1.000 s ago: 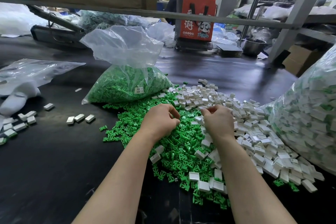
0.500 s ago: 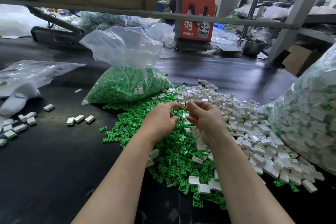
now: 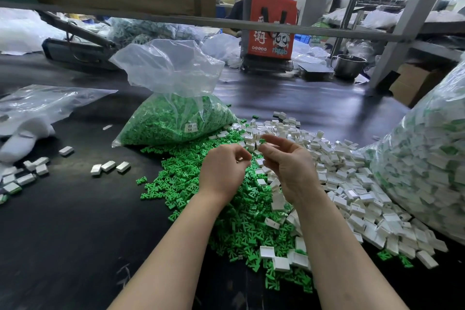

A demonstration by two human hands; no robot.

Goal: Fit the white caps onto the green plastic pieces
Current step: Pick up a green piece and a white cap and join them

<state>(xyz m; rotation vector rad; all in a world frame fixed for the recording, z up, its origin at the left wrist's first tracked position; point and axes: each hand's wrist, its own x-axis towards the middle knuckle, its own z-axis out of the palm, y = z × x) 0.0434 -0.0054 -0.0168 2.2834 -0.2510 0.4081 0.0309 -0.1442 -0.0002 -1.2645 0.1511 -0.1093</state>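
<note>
Since half a second ago my hands have barely shifted: both stay raised mid-frame over the piles, right one turned a bit more open-palmed. Right hand [image 3: 289, 166] pinches a small green piece [image 3: 263, 141] at its fingertips, other fingers loosely curled. Left hand [image 3: 224, 171] is curled, fingertips pinched together near the right hand; can't tell what it holds, looks like something small and white. Loose green plastic pieces [image 3: 226, 209] spread on the black desk [image 3: 63, 234] below and left of the hands; loose white caps [image 3: 352, 184] heaped to the right, touching and partly overlapping the green pile. Clear bag of green pieces [image 3: 173, 118] sits centre frame, above the pile. Big bag of finished parts [image 3: 427, 158] at right edge. A few capped pieces [image 3: 108, 166] lie apart, left of centre.
</note>
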